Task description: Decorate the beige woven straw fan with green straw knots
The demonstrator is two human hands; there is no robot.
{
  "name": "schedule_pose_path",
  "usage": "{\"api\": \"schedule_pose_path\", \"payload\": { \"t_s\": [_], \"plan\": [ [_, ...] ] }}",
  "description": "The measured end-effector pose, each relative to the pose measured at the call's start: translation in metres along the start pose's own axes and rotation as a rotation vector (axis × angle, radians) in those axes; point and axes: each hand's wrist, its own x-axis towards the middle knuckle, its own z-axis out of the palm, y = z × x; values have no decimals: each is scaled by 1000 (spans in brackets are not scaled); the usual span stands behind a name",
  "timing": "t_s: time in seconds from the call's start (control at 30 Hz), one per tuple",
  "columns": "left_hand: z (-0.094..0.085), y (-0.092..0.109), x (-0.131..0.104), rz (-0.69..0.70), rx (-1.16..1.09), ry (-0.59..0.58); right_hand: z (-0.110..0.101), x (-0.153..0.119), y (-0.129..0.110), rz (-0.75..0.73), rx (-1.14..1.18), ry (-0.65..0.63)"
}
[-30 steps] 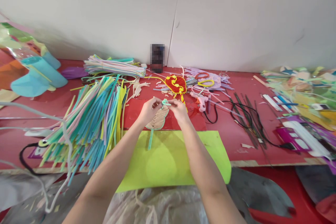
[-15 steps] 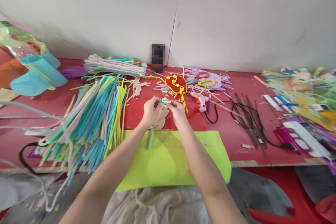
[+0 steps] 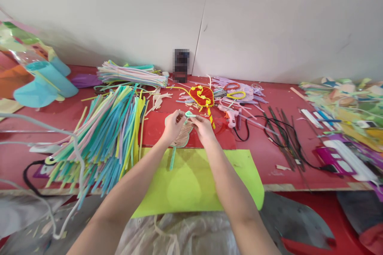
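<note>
A short mint-green pipe cleaner [image 3: 189, 114], curled at one end, sits in the fingertips of my right hand [image 3: 204, 128], which is closed in a pinch. Just left of the curl is my left hand [image 3: 172, 126], its fingers bent together; whatever they may grip is too small to make out. Below both hands lies a beige fan-shaped piece [image 3: 181, 139] with a mint-green edge and a green stem [image 3: 172, 158], partly hidden by my left hand. Beyond my hands rests a red fan-shaped piece [image 3: 201, 96] with yellow trim and a twisted handle.
Piles of colored pipe cleaners [image 3: 104, 135] lie at left. To the right are a pink glue gun [image 3: 229, 115], yellow-and-red-handled scissors [image 3: 235, 95], a black cable [image 3: 281, 143] and a power strip [image 3: 344, 159]. A lime-green sheet [image 3: 197, 183] drapes over the front edge.
My left fingertips have drawn slightly apart from the green curl. My right hand still pinches the pipe cleaner. The whole view has shifted a little.
</note>
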Motion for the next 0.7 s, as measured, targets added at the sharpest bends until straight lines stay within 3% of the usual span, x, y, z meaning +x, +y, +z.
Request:
{"api": "schedule_pose_path", "payload": {
  "t_s": [0.33,0.7],
  "plan": [
    [7,0,-2,-13,3,50,10,-5,3,-28,127,48],
    [1,-2,1,-36,-117,57,3,5,11,-197,-138,124]
  ]
}}
